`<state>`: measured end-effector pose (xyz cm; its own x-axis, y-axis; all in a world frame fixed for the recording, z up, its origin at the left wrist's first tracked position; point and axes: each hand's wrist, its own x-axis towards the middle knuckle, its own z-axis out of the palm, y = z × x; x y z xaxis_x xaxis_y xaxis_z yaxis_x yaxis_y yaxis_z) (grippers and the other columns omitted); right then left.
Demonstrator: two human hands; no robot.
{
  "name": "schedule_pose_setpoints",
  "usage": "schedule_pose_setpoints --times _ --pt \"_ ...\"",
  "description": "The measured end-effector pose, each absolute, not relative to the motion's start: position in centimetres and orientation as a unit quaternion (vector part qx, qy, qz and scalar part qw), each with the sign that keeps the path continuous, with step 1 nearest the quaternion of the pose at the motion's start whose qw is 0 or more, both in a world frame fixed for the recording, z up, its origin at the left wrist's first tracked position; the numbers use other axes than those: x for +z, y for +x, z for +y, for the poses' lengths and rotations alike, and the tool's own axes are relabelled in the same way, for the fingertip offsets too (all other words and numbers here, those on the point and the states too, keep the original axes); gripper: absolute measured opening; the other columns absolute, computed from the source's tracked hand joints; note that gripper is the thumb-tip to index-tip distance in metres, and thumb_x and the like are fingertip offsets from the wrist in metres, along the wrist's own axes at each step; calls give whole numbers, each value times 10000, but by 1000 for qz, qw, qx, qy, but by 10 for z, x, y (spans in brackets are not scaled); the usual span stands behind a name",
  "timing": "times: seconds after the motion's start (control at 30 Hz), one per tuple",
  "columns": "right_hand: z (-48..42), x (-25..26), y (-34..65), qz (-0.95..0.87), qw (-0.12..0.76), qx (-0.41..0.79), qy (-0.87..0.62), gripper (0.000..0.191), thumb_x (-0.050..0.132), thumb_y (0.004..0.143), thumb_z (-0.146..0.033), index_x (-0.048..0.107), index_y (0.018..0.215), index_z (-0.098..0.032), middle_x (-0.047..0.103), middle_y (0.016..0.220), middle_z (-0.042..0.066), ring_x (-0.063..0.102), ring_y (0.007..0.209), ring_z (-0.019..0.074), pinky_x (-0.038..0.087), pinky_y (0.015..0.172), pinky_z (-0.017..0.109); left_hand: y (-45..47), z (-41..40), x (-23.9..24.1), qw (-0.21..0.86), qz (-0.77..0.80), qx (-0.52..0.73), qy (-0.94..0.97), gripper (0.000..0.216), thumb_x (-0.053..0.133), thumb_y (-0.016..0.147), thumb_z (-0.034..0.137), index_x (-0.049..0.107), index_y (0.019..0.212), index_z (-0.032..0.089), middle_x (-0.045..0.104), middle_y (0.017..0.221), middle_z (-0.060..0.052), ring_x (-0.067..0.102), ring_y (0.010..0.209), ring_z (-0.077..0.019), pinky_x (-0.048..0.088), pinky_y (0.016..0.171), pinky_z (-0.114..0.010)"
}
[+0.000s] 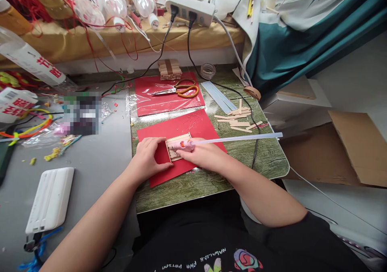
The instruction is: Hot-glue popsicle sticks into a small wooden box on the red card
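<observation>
A small panel of craft sticks with raised edges lies on a red sheet. My left hand is at its left side, thumb and fingers curved around the near and far corners, steadying it. In my right hand is a pink hot glue gun, held over the panel. A long translucent glue stick sticks out of its back end to the right. The gun's nozzle tip is hard to make out against the sticks. My right palm covers part of the panel's right side.
Scissors lie on a wrapped red pack, behind it a bundle of craft sticks. Loose craft sticks and spare glue sticks are at the right. A black cord crosses the board; a white power bank lies left.
</observation>
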<state>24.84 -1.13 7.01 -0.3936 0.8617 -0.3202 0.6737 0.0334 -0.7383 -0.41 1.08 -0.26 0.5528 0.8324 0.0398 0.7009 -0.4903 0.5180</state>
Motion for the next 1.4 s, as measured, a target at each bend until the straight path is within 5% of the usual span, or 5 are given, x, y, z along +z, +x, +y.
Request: schedule_pose_setpoints --times 0.43,0.9,1.4 --pt "-14 74 249 -690 116 446 -558 227 557 1028 -341 779 1016 -293 706 929 7 620 897 199 435 801 311 -4 11 -2 232 451 146 850 781 862 797 524 488 1444 297 625 1415 -95 548 1338 -353 421 1140 -536" --pt "-18 69 252 -654 155 424 -607 177 550 963 -352 577 830 -238 667 954 8 623 832 181 427 741 312 -4 11 -1 230 448 146 852 787 866 793 534 490 1444 299 628 1408 -85 544 1336 -349 424 1141 -525" --pt "-17 69 246 -666 158 458 -567 231 547 941 -246 764 1017 -264 713 888 3 587 800 184 417 736 298 -3 11 -2 227 447 145 853 796 873 792 527 485 1448 297 633 1400 -84 553 1330 -352 429 1127 -521"
